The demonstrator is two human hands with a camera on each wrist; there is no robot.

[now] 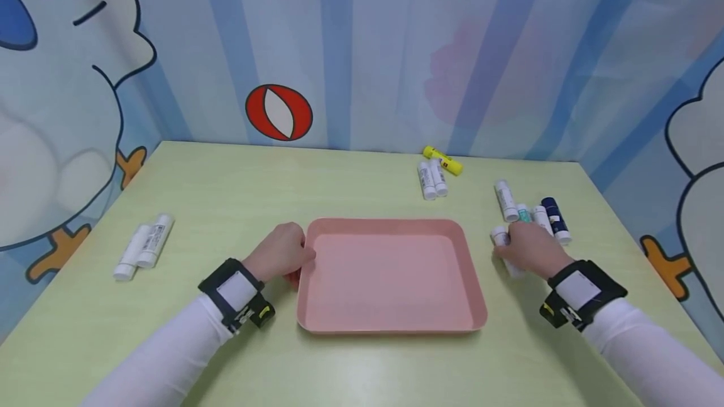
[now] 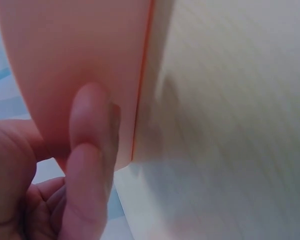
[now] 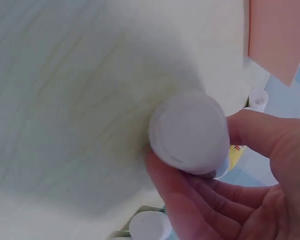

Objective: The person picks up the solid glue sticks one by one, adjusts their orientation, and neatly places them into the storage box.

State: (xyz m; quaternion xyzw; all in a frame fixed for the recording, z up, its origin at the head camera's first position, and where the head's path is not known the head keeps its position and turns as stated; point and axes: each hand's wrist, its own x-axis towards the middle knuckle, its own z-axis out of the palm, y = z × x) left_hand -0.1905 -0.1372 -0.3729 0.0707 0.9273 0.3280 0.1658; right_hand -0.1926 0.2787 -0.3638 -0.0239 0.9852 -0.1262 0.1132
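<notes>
The pink tray [image 1: 390,275] lies flat in the middle of the table, with nothing in it. My left hand [image 1: 281,250] pinches its left wall; in the left wrist view the fingers [image 2: 87,120] lie along the outer side and the thumb passes behind the edge. To the right of the tray, my right hand [image 1: 534,247] grips a white glue stick [image 3: 189,132] between thumb and fingers, its round end facing the camera. Just beyond that hand lie another white glue stick [image 1: 506,200], a teal one [image 1: 523,213] partly hidden, a further white one [image 1: 542,219] and a dark blue one [image 1: 555,220].
Two white glue sticks [image 1: 148,247] lie side by side at the left of the table [image 1: 237,187]. Behind the tray are two more white glue sticks [image 1: 432,179] beside a yellow one [image 1: 443,160]. A printed blue striped curtain [image 1: 362,49] stands along the table's back edge.
</notes>
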